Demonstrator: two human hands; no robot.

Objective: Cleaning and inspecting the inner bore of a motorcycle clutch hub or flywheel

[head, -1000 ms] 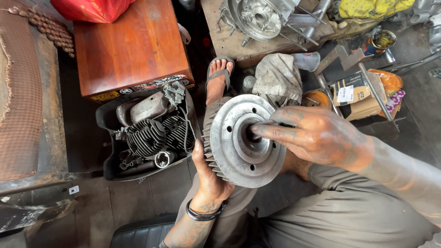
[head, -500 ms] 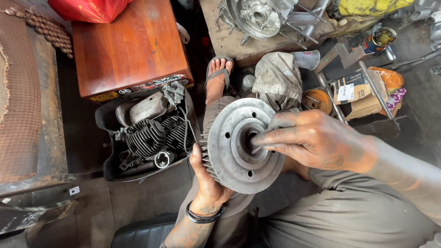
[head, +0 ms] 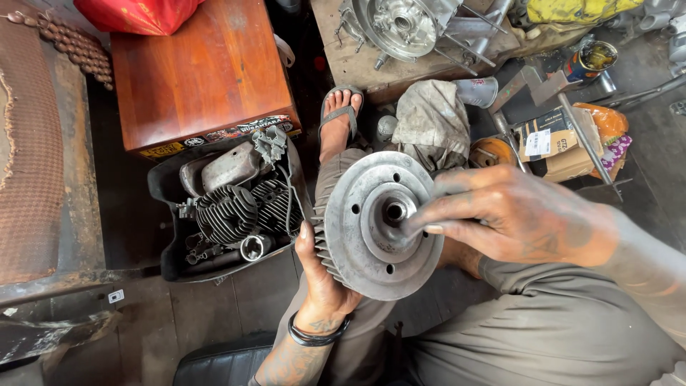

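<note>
I held the finned metal flywheel [head: 379, 225] over my lap, my left hand [head: 321, 286] cupped under its toothed edge and my right hand [head: 514, 214] pressing narrowed fingertips into its hub. I judged it off the engine but not yet clean. A strip of coloured stickers [head: 214, 136] ran along the wooden box's near edge; a labelled brown carton [head: 554, 146] lay to my right.

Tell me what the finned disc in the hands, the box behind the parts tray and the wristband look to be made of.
Finned disc: probably cast metal, dull grey with a grimy, unpolished face, drilled holes and cooling fins along its edge; the left hand supports it, the right hand touches its hub.
Box: wood, going by its visible grain and reddish-brown glossy top.
Wristband: black and smooth, possibly rubber or plastic; hard to tell.
</note>
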